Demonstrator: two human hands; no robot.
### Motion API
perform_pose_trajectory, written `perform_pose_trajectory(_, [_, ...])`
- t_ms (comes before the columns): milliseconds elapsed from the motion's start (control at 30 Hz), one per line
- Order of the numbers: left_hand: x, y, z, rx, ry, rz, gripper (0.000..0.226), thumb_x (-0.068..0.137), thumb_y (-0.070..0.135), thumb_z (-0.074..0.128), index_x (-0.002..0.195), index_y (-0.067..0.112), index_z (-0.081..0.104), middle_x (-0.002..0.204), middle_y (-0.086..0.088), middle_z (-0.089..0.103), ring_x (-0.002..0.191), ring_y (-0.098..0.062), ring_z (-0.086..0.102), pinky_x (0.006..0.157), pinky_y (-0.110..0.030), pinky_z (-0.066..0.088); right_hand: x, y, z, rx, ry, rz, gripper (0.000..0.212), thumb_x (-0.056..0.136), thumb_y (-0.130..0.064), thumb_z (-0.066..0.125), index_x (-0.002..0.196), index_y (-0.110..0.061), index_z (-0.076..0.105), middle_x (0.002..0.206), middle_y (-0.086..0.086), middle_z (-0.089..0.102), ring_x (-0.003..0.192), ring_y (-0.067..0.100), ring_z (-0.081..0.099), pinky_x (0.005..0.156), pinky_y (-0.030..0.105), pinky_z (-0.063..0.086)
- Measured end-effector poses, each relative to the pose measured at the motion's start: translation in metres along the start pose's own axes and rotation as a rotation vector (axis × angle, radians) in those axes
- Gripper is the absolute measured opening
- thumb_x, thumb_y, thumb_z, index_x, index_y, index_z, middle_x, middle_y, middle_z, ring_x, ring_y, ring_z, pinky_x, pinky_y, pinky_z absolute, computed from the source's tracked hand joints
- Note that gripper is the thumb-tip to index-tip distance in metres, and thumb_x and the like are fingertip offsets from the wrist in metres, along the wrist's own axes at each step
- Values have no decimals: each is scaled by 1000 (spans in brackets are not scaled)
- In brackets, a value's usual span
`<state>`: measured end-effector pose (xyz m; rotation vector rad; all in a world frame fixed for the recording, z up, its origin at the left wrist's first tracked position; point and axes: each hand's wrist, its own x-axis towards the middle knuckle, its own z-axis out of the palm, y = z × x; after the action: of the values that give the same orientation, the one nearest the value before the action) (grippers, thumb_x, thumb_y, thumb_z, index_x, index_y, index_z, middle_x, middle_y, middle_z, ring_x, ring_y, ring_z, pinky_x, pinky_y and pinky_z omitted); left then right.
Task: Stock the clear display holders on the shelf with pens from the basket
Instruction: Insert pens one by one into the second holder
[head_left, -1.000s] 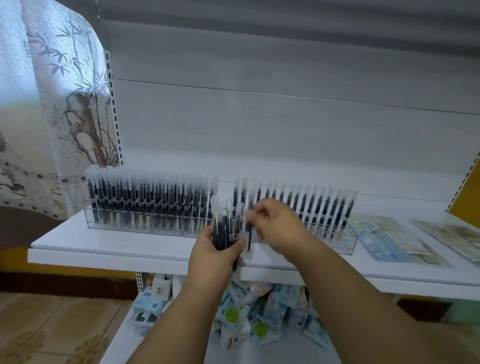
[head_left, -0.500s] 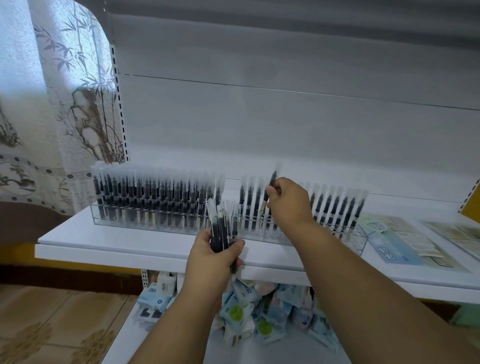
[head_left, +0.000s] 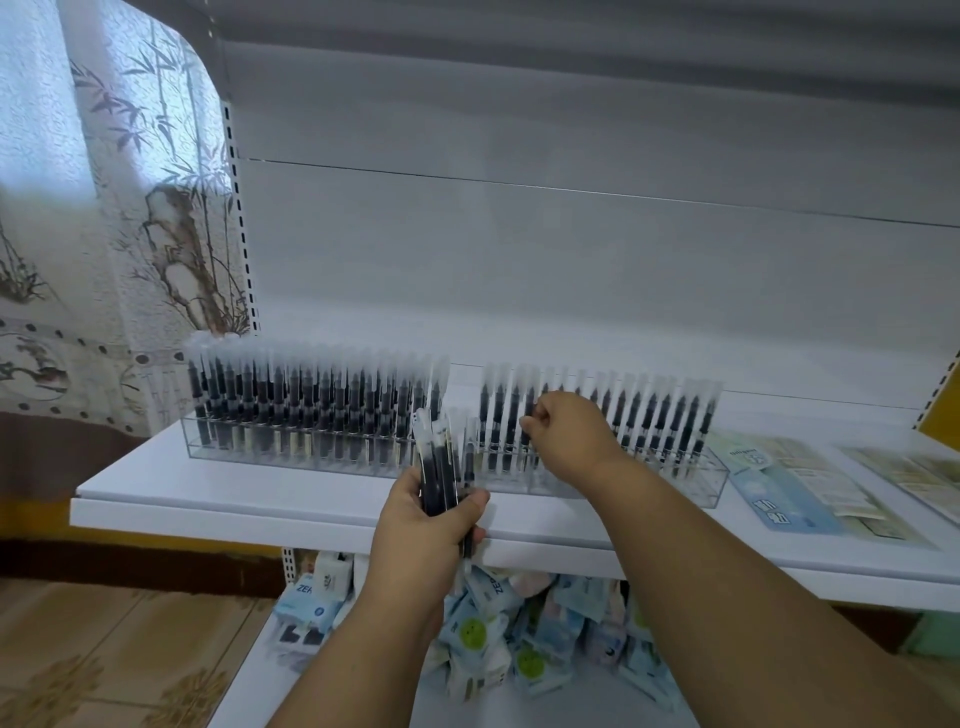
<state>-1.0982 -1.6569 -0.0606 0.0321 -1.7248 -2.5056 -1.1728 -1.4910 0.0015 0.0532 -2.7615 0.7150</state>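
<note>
Two clear display holders stand side by side on the white shelf (head_left: 218, 499). The left holder (head_left: 291, 457) is packed with upright black pens with frosted caps. The right holder (head_left: 706, 478) carries rows of the same pens. My left hand (head_left: 426, 530) grips a bundle of pens (head_left: 441, 467) upright in front of the shelf edge. My right hand (head_left: 569, 434) pinches a single pen (head_left: 529, 410) that stands in the right holder's left part. The basket is not in view.
Flat paper packets (head_left: 795, 488) lie on the shelf to the right of the holders. On the lower shelf, a heap of small blue and white packets (head_left: 524, 639) sits under my arms. A patterned curtain (head_left: 104, 218) hangs at the left.
My right hand came away from the bundle with one pen, lifted it over the right holder and lowered it into a slot. My left hand stayed put with the bundle.
</note>
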Motion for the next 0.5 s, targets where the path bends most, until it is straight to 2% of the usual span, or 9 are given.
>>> perform_pose_trajectory(167, [-2,0,1,-1,3,-2,27,84,-1,74,107,6,60,90,-19,71,54,-16,57,59,-34,50,-2,-2,8,-36,41,9,33,98,-22,53,67,-10,49,66,7,54,63,22,51,61,30,43])
perform_pose_trajectory(267, [-3,3,3,8,-6,0,29,85,-1,74,110,4,59,88,-18,69,54,-16,56,57,-32,50,1,-5,8,-106,33,73,44,97,-29,54,58,-11,47,57,5,49,56,23,50,58,27,43])
perform_pose_trajectory(333, [-4,6,5,6,-13,2,31,85,-1,73,111,4,57,89,-18,68,53,-16,56,54,-29,50,-2,-6,4,-98,104,101,42,97,-33,53,62,-11,49,62,5,52,58,22,51,61,27,45])
perform_pose_trajectory(400, [-3,9,8,8,-22,3,30,85,-1,73,110,4,57,90,-19,68,54,-17,56,52,-27,50,-14,-9,-3,15,183,93,39,98,-34,50,67,-11,53,65,3,57,58,20,53,62,29,48])
perform_pose_trajectory(433, [-3,11,9,12,-33,4,30,85,0,73,110,4,57,90,-19,69,55,-18,57,53,-26,50,-21,-12,-4,106,159,82,41,98,-36,50,67,-10,53,61,1,55,55,19,51,61,30,47])
perform_pose_trajectory(500, [-4,13,14,22,-80,2,29,86,2,73,111,7,59,92,-17,73,57,-19,60,56,-29,51,-39,-21,-7,348,1,72,45,97,-42,53,69,-7,50,60,6,45,54,19,43,59,30,40])
